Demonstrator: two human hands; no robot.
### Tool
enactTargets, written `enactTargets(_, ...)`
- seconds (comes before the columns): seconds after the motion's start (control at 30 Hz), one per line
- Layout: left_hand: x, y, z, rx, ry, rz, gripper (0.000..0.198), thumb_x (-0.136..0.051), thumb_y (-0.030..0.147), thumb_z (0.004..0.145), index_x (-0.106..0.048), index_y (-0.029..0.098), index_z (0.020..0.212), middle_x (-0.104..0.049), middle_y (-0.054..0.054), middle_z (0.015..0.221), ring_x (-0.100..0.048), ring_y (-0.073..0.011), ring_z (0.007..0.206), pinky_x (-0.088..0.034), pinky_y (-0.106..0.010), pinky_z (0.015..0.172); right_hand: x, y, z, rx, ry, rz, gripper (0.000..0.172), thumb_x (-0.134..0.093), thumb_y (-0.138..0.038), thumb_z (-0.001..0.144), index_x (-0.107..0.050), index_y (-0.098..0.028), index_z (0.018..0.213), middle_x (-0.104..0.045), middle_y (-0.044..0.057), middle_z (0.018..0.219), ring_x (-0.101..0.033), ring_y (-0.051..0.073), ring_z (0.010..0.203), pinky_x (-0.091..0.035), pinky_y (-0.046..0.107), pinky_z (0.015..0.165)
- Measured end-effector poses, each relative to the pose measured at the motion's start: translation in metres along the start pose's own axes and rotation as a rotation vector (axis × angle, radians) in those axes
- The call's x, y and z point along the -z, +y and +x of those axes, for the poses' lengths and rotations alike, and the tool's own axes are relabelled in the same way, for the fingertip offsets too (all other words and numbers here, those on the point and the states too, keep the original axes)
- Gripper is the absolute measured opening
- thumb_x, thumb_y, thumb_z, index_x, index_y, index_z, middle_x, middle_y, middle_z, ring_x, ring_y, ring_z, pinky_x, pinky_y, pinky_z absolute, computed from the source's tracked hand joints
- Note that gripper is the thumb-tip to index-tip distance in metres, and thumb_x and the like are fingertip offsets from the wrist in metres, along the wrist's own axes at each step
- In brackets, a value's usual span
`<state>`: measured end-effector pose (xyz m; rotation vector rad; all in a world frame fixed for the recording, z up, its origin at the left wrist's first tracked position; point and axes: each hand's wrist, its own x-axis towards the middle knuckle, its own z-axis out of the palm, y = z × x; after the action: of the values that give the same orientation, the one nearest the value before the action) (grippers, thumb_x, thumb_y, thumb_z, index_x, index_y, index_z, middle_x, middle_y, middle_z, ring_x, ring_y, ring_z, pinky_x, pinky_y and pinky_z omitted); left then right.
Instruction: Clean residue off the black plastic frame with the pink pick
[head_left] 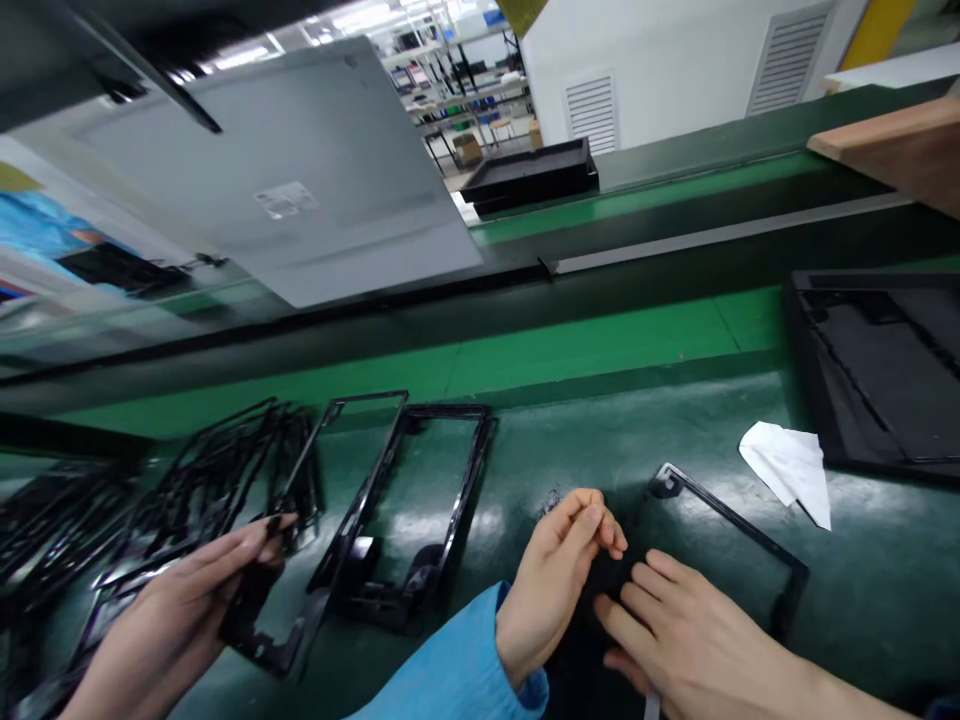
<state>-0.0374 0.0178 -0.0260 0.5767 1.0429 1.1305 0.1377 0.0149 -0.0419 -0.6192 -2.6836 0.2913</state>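
Note:
My left hand (555,580), in a blue sleeve (457,665), is closed with thumb and fingertips together at lower centre; anything between them is too small to tell. Facing it, my right hand (686,635) has bent fingers over a dark area beside a thin black rectangular frame (742,520); what they grip is hidden. A grey strip (652,706) shows under that hand. Two more black frames lie or lean left of my hands, one standing flat-looking (469,490). Another person's hand (172,610) pinches a tilted black frame (281,650).
Several black frames (217,480) are piled at the left. A white cloth (791,468) lies near a black tray (885,370) at the right. A grey panel (330,170) and a black box (532,178) stand beyond the green bench (600,425). A wooden piece (892,140) juts in at upper right.

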Motion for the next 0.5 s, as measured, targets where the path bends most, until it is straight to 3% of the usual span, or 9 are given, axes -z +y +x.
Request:
enactTargets(0.1,0.004,0.014,-0.005,-0.041,-0.085,0.155,0.035,-0.067,0.048,0.102,-0.06,0.018,0.086,-0.061,-0.001,0.081,-0.059,-0.0156,0.082,-0.045,-0.031,0.084,-0.004,0.002,0.0,-0.003,0.002,-0.015,0.028,-0.065,-0.036,0.104,-0.064,-0.017,0.126,-0.074,0.003,0.091,-0.068,0.023,0.082,-0.048,0.037,0.082)
enactTargets(0.2,-0.002,0.019,-0.008,-0.028,-0.129,0.097,0.035,-0.068,0.048,0.102,-0.058,0.018,0.085,-0.06,-0.001,0.08,-0.06,-0.0151,0.081,-0.045,-0.031,0.083,-0.003,0.002,-0.001,-0.056,-0.012,0.097,0.013,-0.068,-0.03,0.101,-0.067,-0.02,0.109,-0.074,0.004,0.093,-0.07,0.024,0.084,-0.052,0.036,0.079)
enactTargets(0.27,-0.013,0.013,-0.009,-0.038,-0.106,0.009,0.035,-0.071,0.046,0.099,-0.056,0.018,0.084,-0.057,0.001,0.076,-0.058,-0.0135,0.077,-0.046,-0.029,0.079,0.0,0.002,-0.002,-0.186,-0.026,0.25,0.004,-0.067,-0.024,0.1,-0.067,-0.02,0.1,-0.074,0.006,0.095,-0.071,0.024,0.085,-0.055,0.035,0.079)
enactTargets(0.37,-0.028,0.008,-0.011,-0.128,-0.049,-0.028,0.041,-0.074,0.053,0.096,-0.054,0.019,0.081,-0.053,0.002,0.072,-0.057,-0.0127,0.071,-0.046,-0.03,0.075,0.004,0.003,-0.004,-0.425,-0.014,0.543,0.013,-0.057,-0.025,0.104,-0.067,-0.021,0.109,-0.074,0.009,0.103,-0.073,0.023,0.092,-0.059,0.031,0.083)
enactTargets(0.43,-0.022,0.022,-0.018,-0.224,0.009,0.064,0.047,-0.074,0.063,0.092,-0.057,0.02,0.079,-0.053,0.001,0.068,-0.057,-0.0152,0.068,-0.047,-0.032,0.07,0.0,0.005,-0.008,-0.534,0.041,0.752,0.022,-0.051,-0.037,0.108,-0.067,-0.024,0.102,-0.073,0.006,0.094,-0.073,0.022,0.085,-0.06,0.028,0.078)
enactTargets(0.5,0.003,0.058,-0.037,-0.304,0.116,0.215,0.043,-0.077,0.064,0.089,-0.065,0.022,0.085,-0.054,-0.001,0.066,-0.06,-0.0207,0.071,-0.047,-0.035,0.065,-0.011,0.007,-0.012,-0.593,0.122,0.873,0.034,-0.046,-0.047,0.108,-0.063,-0.026,0.088,-0.068,0.003,0.075,-0.071,0.023,0.068,-0.06,0.028,0.065)
